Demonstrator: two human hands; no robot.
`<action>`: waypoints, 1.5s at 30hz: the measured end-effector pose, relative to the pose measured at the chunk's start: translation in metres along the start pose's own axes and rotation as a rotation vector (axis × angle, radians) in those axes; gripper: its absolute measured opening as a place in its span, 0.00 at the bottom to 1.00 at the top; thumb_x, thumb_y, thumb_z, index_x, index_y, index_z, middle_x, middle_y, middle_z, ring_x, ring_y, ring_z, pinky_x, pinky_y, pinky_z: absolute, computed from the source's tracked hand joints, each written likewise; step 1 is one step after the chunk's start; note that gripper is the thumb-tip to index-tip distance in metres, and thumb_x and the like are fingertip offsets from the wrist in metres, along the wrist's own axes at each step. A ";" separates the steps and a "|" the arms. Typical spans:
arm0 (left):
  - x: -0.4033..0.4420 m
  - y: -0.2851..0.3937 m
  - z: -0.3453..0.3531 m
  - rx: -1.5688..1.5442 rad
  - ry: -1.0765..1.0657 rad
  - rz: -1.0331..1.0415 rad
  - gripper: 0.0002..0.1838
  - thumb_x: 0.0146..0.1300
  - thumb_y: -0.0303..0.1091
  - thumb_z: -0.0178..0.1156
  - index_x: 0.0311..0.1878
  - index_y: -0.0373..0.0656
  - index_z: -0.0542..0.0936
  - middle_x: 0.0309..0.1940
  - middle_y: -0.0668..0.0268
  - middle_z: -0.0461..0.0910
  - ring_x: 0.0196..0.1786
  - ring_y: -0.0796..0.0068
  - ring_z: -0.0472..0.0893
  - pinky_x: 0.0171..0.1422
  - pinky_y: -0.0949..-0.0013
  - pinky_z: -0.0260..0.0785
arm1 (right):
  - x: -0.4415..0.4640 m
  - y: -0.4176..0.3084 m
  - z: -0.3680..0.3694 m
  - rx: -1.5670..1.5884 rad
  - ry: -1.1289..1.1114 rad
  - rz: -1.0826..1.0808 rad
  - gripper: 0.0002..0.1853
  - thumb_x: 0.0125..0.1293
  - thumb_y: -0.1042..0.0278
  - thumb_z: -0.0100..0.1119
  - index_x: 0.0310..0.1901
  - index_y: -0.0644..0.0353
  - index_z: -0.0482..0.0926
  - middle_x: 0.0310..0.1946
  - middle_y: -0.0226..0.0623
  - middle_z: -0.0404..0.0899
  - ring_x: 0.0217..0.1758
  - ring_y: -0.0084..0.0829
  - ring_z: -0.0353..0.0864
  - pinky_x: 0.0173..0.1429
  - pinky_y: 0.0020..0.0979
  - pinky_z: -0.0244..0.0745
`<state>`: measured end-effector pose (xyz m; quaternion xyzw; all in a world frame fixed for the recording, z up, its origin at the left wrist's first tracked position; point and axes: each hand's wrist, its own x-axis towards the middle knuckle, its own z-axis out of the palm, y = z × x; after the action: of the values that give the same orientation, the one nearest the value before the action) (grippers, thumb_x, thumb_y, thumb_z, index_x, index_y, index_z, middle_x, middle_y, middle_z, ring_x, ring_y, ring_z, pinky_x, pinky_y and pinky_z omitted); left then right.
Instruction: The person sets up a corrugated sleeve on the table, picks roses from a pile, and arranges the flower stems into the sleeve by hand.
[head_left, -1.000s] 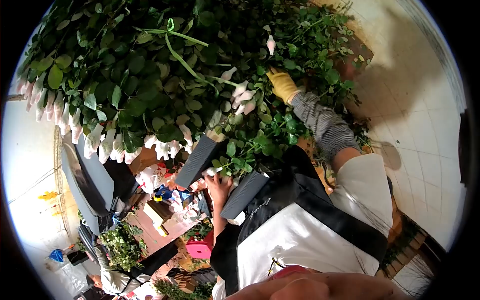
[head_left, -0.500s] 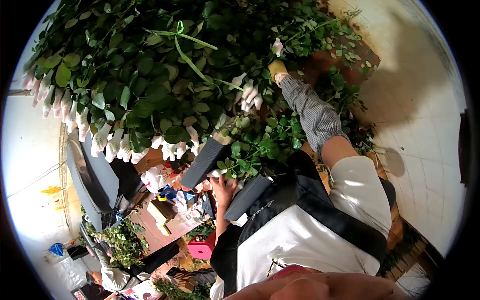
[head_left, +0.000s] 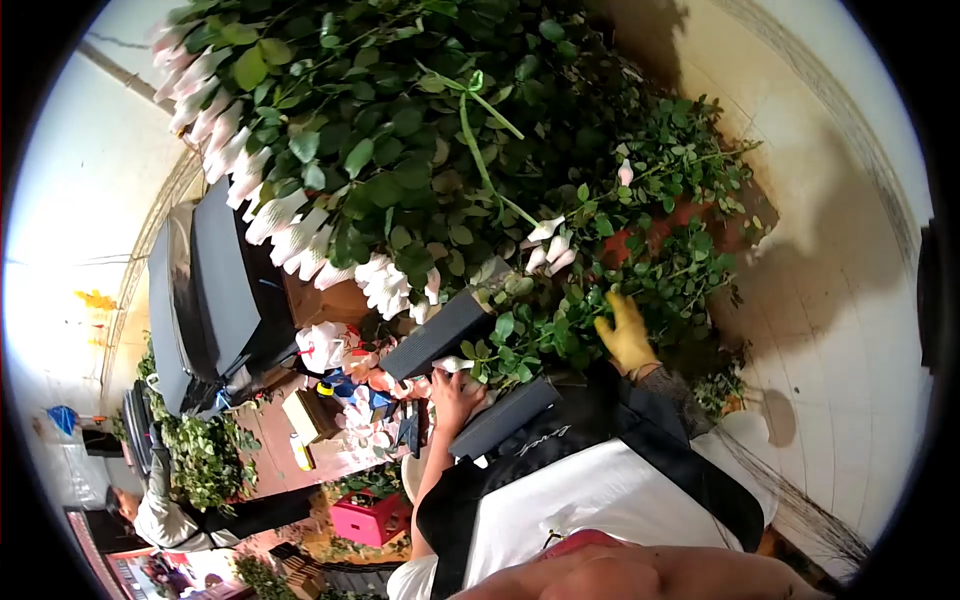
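My left hand [head_left: 455,400] is bare and closed at the near edge of the work surface, its fingers around the base of a white-netted rose [head_left: 453,365]. Leafy stems [head_left: 535,335] stretch from that rose toward the right. Two dark grey padded blocks [head_left: 437,335] [head_left: 505,418] stand on either side of this hand. In a yellow glove, my right hand [head_left: 628,335] is beside the leaves, fingers apart and holding nothing. Beyond, several netted roses [head_left: 550,248] lie against a big leafy pile [head_left: 390,130] with a green tie [head_left: 470,130] across it.
A row of netted rose heads [head_left: 290,235] hangs off the pile's left side. Past it are a dark grey padded stand [head_left: 215,300], a cluttered table [head_left: 280,470] and a pink crate [head_left: 370,518]. Another person [head_left: 160,515] works at lower left.
My right hand has come back from the leaves toward my body, and its fingers have spread. The view has turned, so the pile sits farther right. My left hand stays by the rose.
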<state>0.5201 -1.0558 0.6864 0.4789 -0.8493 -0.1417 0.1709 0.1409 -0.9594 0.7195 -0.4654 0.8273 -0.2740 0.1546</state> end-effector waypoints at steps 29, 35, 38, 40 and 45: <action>-0.045 -0.026 -0.008 -0.577 -0.374 -0.318 0.21 0.64 0.51 0.64 0.33 0.39 0.85 0.27 0.57 0.83 0.31 0.59 0.83 0.38 0.58 0.72 | 0.001 -0.225 0.127 -0.892 -1.272 -1.130 0.13 0.61 0.54 0.60 0.35 0.54 0.87 0.32 0.41 0.87 0.37 0.41 0.87 0.40 0.45 0.78; -0.066 -0.024 0.000 -1.418 0.024 -0.408 0.14 0.69 0.35 0.57 0.30 0.35 0.78 0.27 0.68 0.75 0.33 0.80 0.73 0.40 0.68 0.68 | -0.001 -0.181 0.153 -0.930 -1.073 -1.110 0.09 0.56 0.59 0.63 0.29 0.54 0.88 0.27 0.43 0.85 0.30 0.44 0.86 0.34 0.45 0.78; -0.082 -0.044 -0.036 -1.591 0.429 -0.653 0.13 0.68 0.33 0.53 0.28 0.37 0.75 0.34 0.67 0.74 0.38 0.80 0.72 0.42 0.70 0.67 | 0.010 -0.192 0.141 -0.769 -1.198 -1.101 0.11 0.60 0.57 0.64 0.35 0.56 0.84 0.29 0.45 0.84 0.34 0.49 0.83 0.40 0.49 0.76; -0.079 -0.047 -0.063 -1.233 0.556 -0.487 0.10 0.62 0.27 0.56 0.25 0.38 0.70 0.32 0.69 0.71 0.40 0.80 0.71 0.43 0.70 0.66 | 0.019 -0.213 0.115 -0.489 -1.333 -0.816 0.18 0.62 0.55 0.65 0.48 0.58 0.83 0.31 0.44 0.84 0.35 0.48 0.83 0.42 0.48 0.75; -0.055 -0.040 -0.001 -0.741 0.060 -0.553 0.17 0.58 0.45 0.67 0.30 0.40 0.76 0.25 0.56 0.78 0.30 0.58 0.80 0.40 0.57 0.72 | 0.021 -0.185 0.149 -0.639 -0.947 -1.123 0.17 0.65 0.50 0.61 0.37 0.58 0.81 0.26 0.46 0.83 0.30 0.51 0.83 0.36 0.51 0.75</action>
<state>0.5777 -1.0281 0.6631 0.5979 -0.5767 -0.4619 0.3108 0.3330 -1.1007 0.7110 -0.9010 0.3543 0.1657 0.1875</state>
